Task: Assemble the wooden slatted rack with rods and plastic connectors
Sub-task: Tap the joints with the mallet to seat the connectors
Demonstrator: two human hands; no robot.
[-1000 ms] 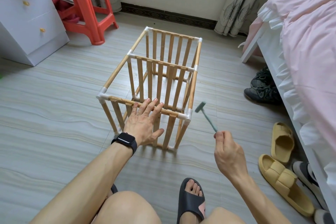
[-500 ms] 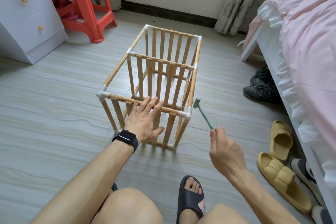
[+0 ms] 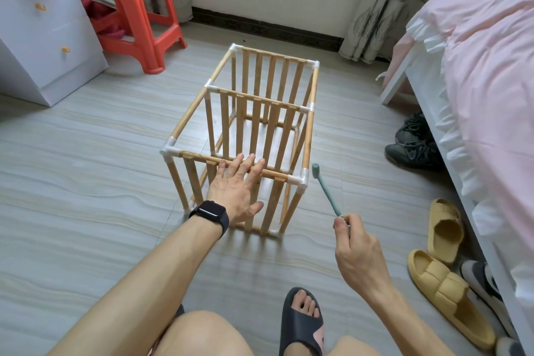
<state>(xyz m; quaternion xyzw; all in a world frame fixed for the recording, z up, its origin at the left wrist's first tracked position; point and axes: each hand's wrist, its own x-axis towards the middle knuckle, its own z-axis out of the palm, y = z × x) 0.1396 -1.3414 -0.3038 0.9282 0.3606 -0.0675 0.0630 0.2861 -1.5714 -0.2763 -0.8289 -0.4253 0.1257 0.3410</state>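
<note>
The wooden slatted rack [image 3: 260,113] stands on the floor in front of me, its rods joined by white plastic connectors. My left hand [image 3: 235,191] lies flat, fingers straight, on the near top rail. My right hand [image 3: 354,243] pinches the handle end of a small green mallet [image 3: 325,186]. The mallet's head sits right beside the near right corner connector [image 3: 300,179]; whether they touch I cannot tell.
A red plastic stool [image 3: 130,9] and a white drawer cabinet [image 3: 43,37] stand at the back left. A bed with pink bedding [image 3: 476,81] fills the right side, with yellow slippers [image 3: 445,228] and dark shoes [image 3: 410,141] beside it. My foot in a black slipper [image 3: 302,324] is near.
The mallet head has swung from off to the right down to the near right corner connector. My left hand has stayed on the top rail.
</note>
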